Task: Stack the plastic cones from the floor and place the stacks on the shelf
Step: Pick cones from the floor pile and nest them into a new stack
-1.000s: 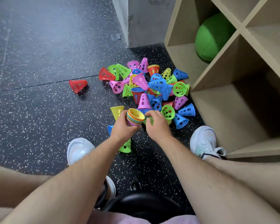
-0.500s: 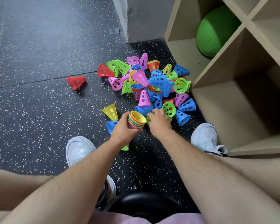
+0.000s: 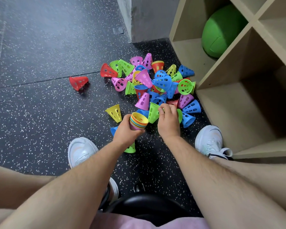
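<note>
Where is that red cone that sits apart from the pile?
In the head view, the lone red cone lies on its side on the speckled floor, left of the cone pile, opposite the wooden shelf.

Single view: a wide-angle head camera looks forward and steeply down from above the person's lap. Both forearms enter from the bottom edge and converge just below frame centre, close to the lens, where the left hand [image 3: 125, 133] holds the stack [image 3: 139, 120] and the right hand [image 3: 168, 121] holds a green cone [image 3: 153, 113]. The pile [image 3: 155, 83] lies just above centre. The floor [image 3: 40, 104] fills the left side and the shelf [image 3: 238, 113] the right, its lines bowed. The shoes [image 3: 80, 150] and a black seat [image 3: 149, 204] lie towards the bottom.
</note>
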`<state>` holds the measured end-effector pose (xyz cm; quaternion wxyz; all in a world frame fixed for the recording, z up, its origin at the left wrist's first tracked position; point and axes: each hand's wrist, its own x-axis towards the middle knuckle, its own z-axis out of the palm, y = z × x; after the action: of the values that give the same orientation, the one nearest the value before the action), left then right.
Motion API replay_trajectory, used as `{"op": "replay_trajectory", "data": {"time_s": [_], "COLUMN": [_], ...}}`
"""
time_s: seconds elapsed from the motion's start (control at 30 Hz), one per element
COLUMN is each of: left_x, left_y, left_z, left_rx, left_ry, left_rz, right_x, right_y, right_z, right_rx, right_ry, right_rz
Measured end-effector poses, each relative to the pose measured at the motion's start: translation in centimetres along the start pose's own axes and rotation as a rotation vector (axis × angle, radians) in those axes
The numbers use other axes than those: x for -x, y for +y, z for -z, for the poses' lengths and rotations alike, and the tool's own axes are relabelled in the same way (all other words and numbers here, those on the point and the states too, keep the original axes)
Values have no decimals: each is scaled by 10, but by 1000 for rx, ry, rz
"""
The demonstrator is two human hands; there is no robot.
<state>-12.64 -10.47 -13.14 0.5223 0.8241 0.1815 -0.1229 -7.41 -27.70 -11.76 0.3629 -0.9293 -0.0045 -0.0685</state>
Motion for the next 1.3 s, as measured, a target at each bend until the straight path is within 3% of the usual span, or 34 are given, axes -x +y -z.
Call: {"op": "replay_trajectory", "data": {"time_s": [0.27, 0.47, 0.57, 0.67, 0.83, 0.97, 1.1, 1.3], "left_x": [3, 2, 2, 1, 3, 5, 7, 8], "left_y": [3, 7, 8, 5, 6, 8, 9, 7], "left_z": [14, 22, 24, 27, 28, 20, 11, 5], "left_rx": [46, 35, 60, 45, 9, 10, -5, -33], "left_ry": [62, 106, 128, 123, 65, 17, -23, -57], "left_rz": [12, -12, -16, -17, -7, -14, -30, -37], "right_x": [-7, -1, 10, 12, 17, 28, 34, 31], "right_y": [-21, -40, -45, -42, -13, 11, 20, 21], "right_z": [-6, -16, -20, -19, -6, 4, 6, 17], "right_rx": [-75, -152, -173, -188, 14, 211, 244, 288], "right_ry": [56, -126, -275, -284, -252, -402, -471, -370], "right_rz": [58, 204, 175, 110, 69, 24, -19, -57]}}
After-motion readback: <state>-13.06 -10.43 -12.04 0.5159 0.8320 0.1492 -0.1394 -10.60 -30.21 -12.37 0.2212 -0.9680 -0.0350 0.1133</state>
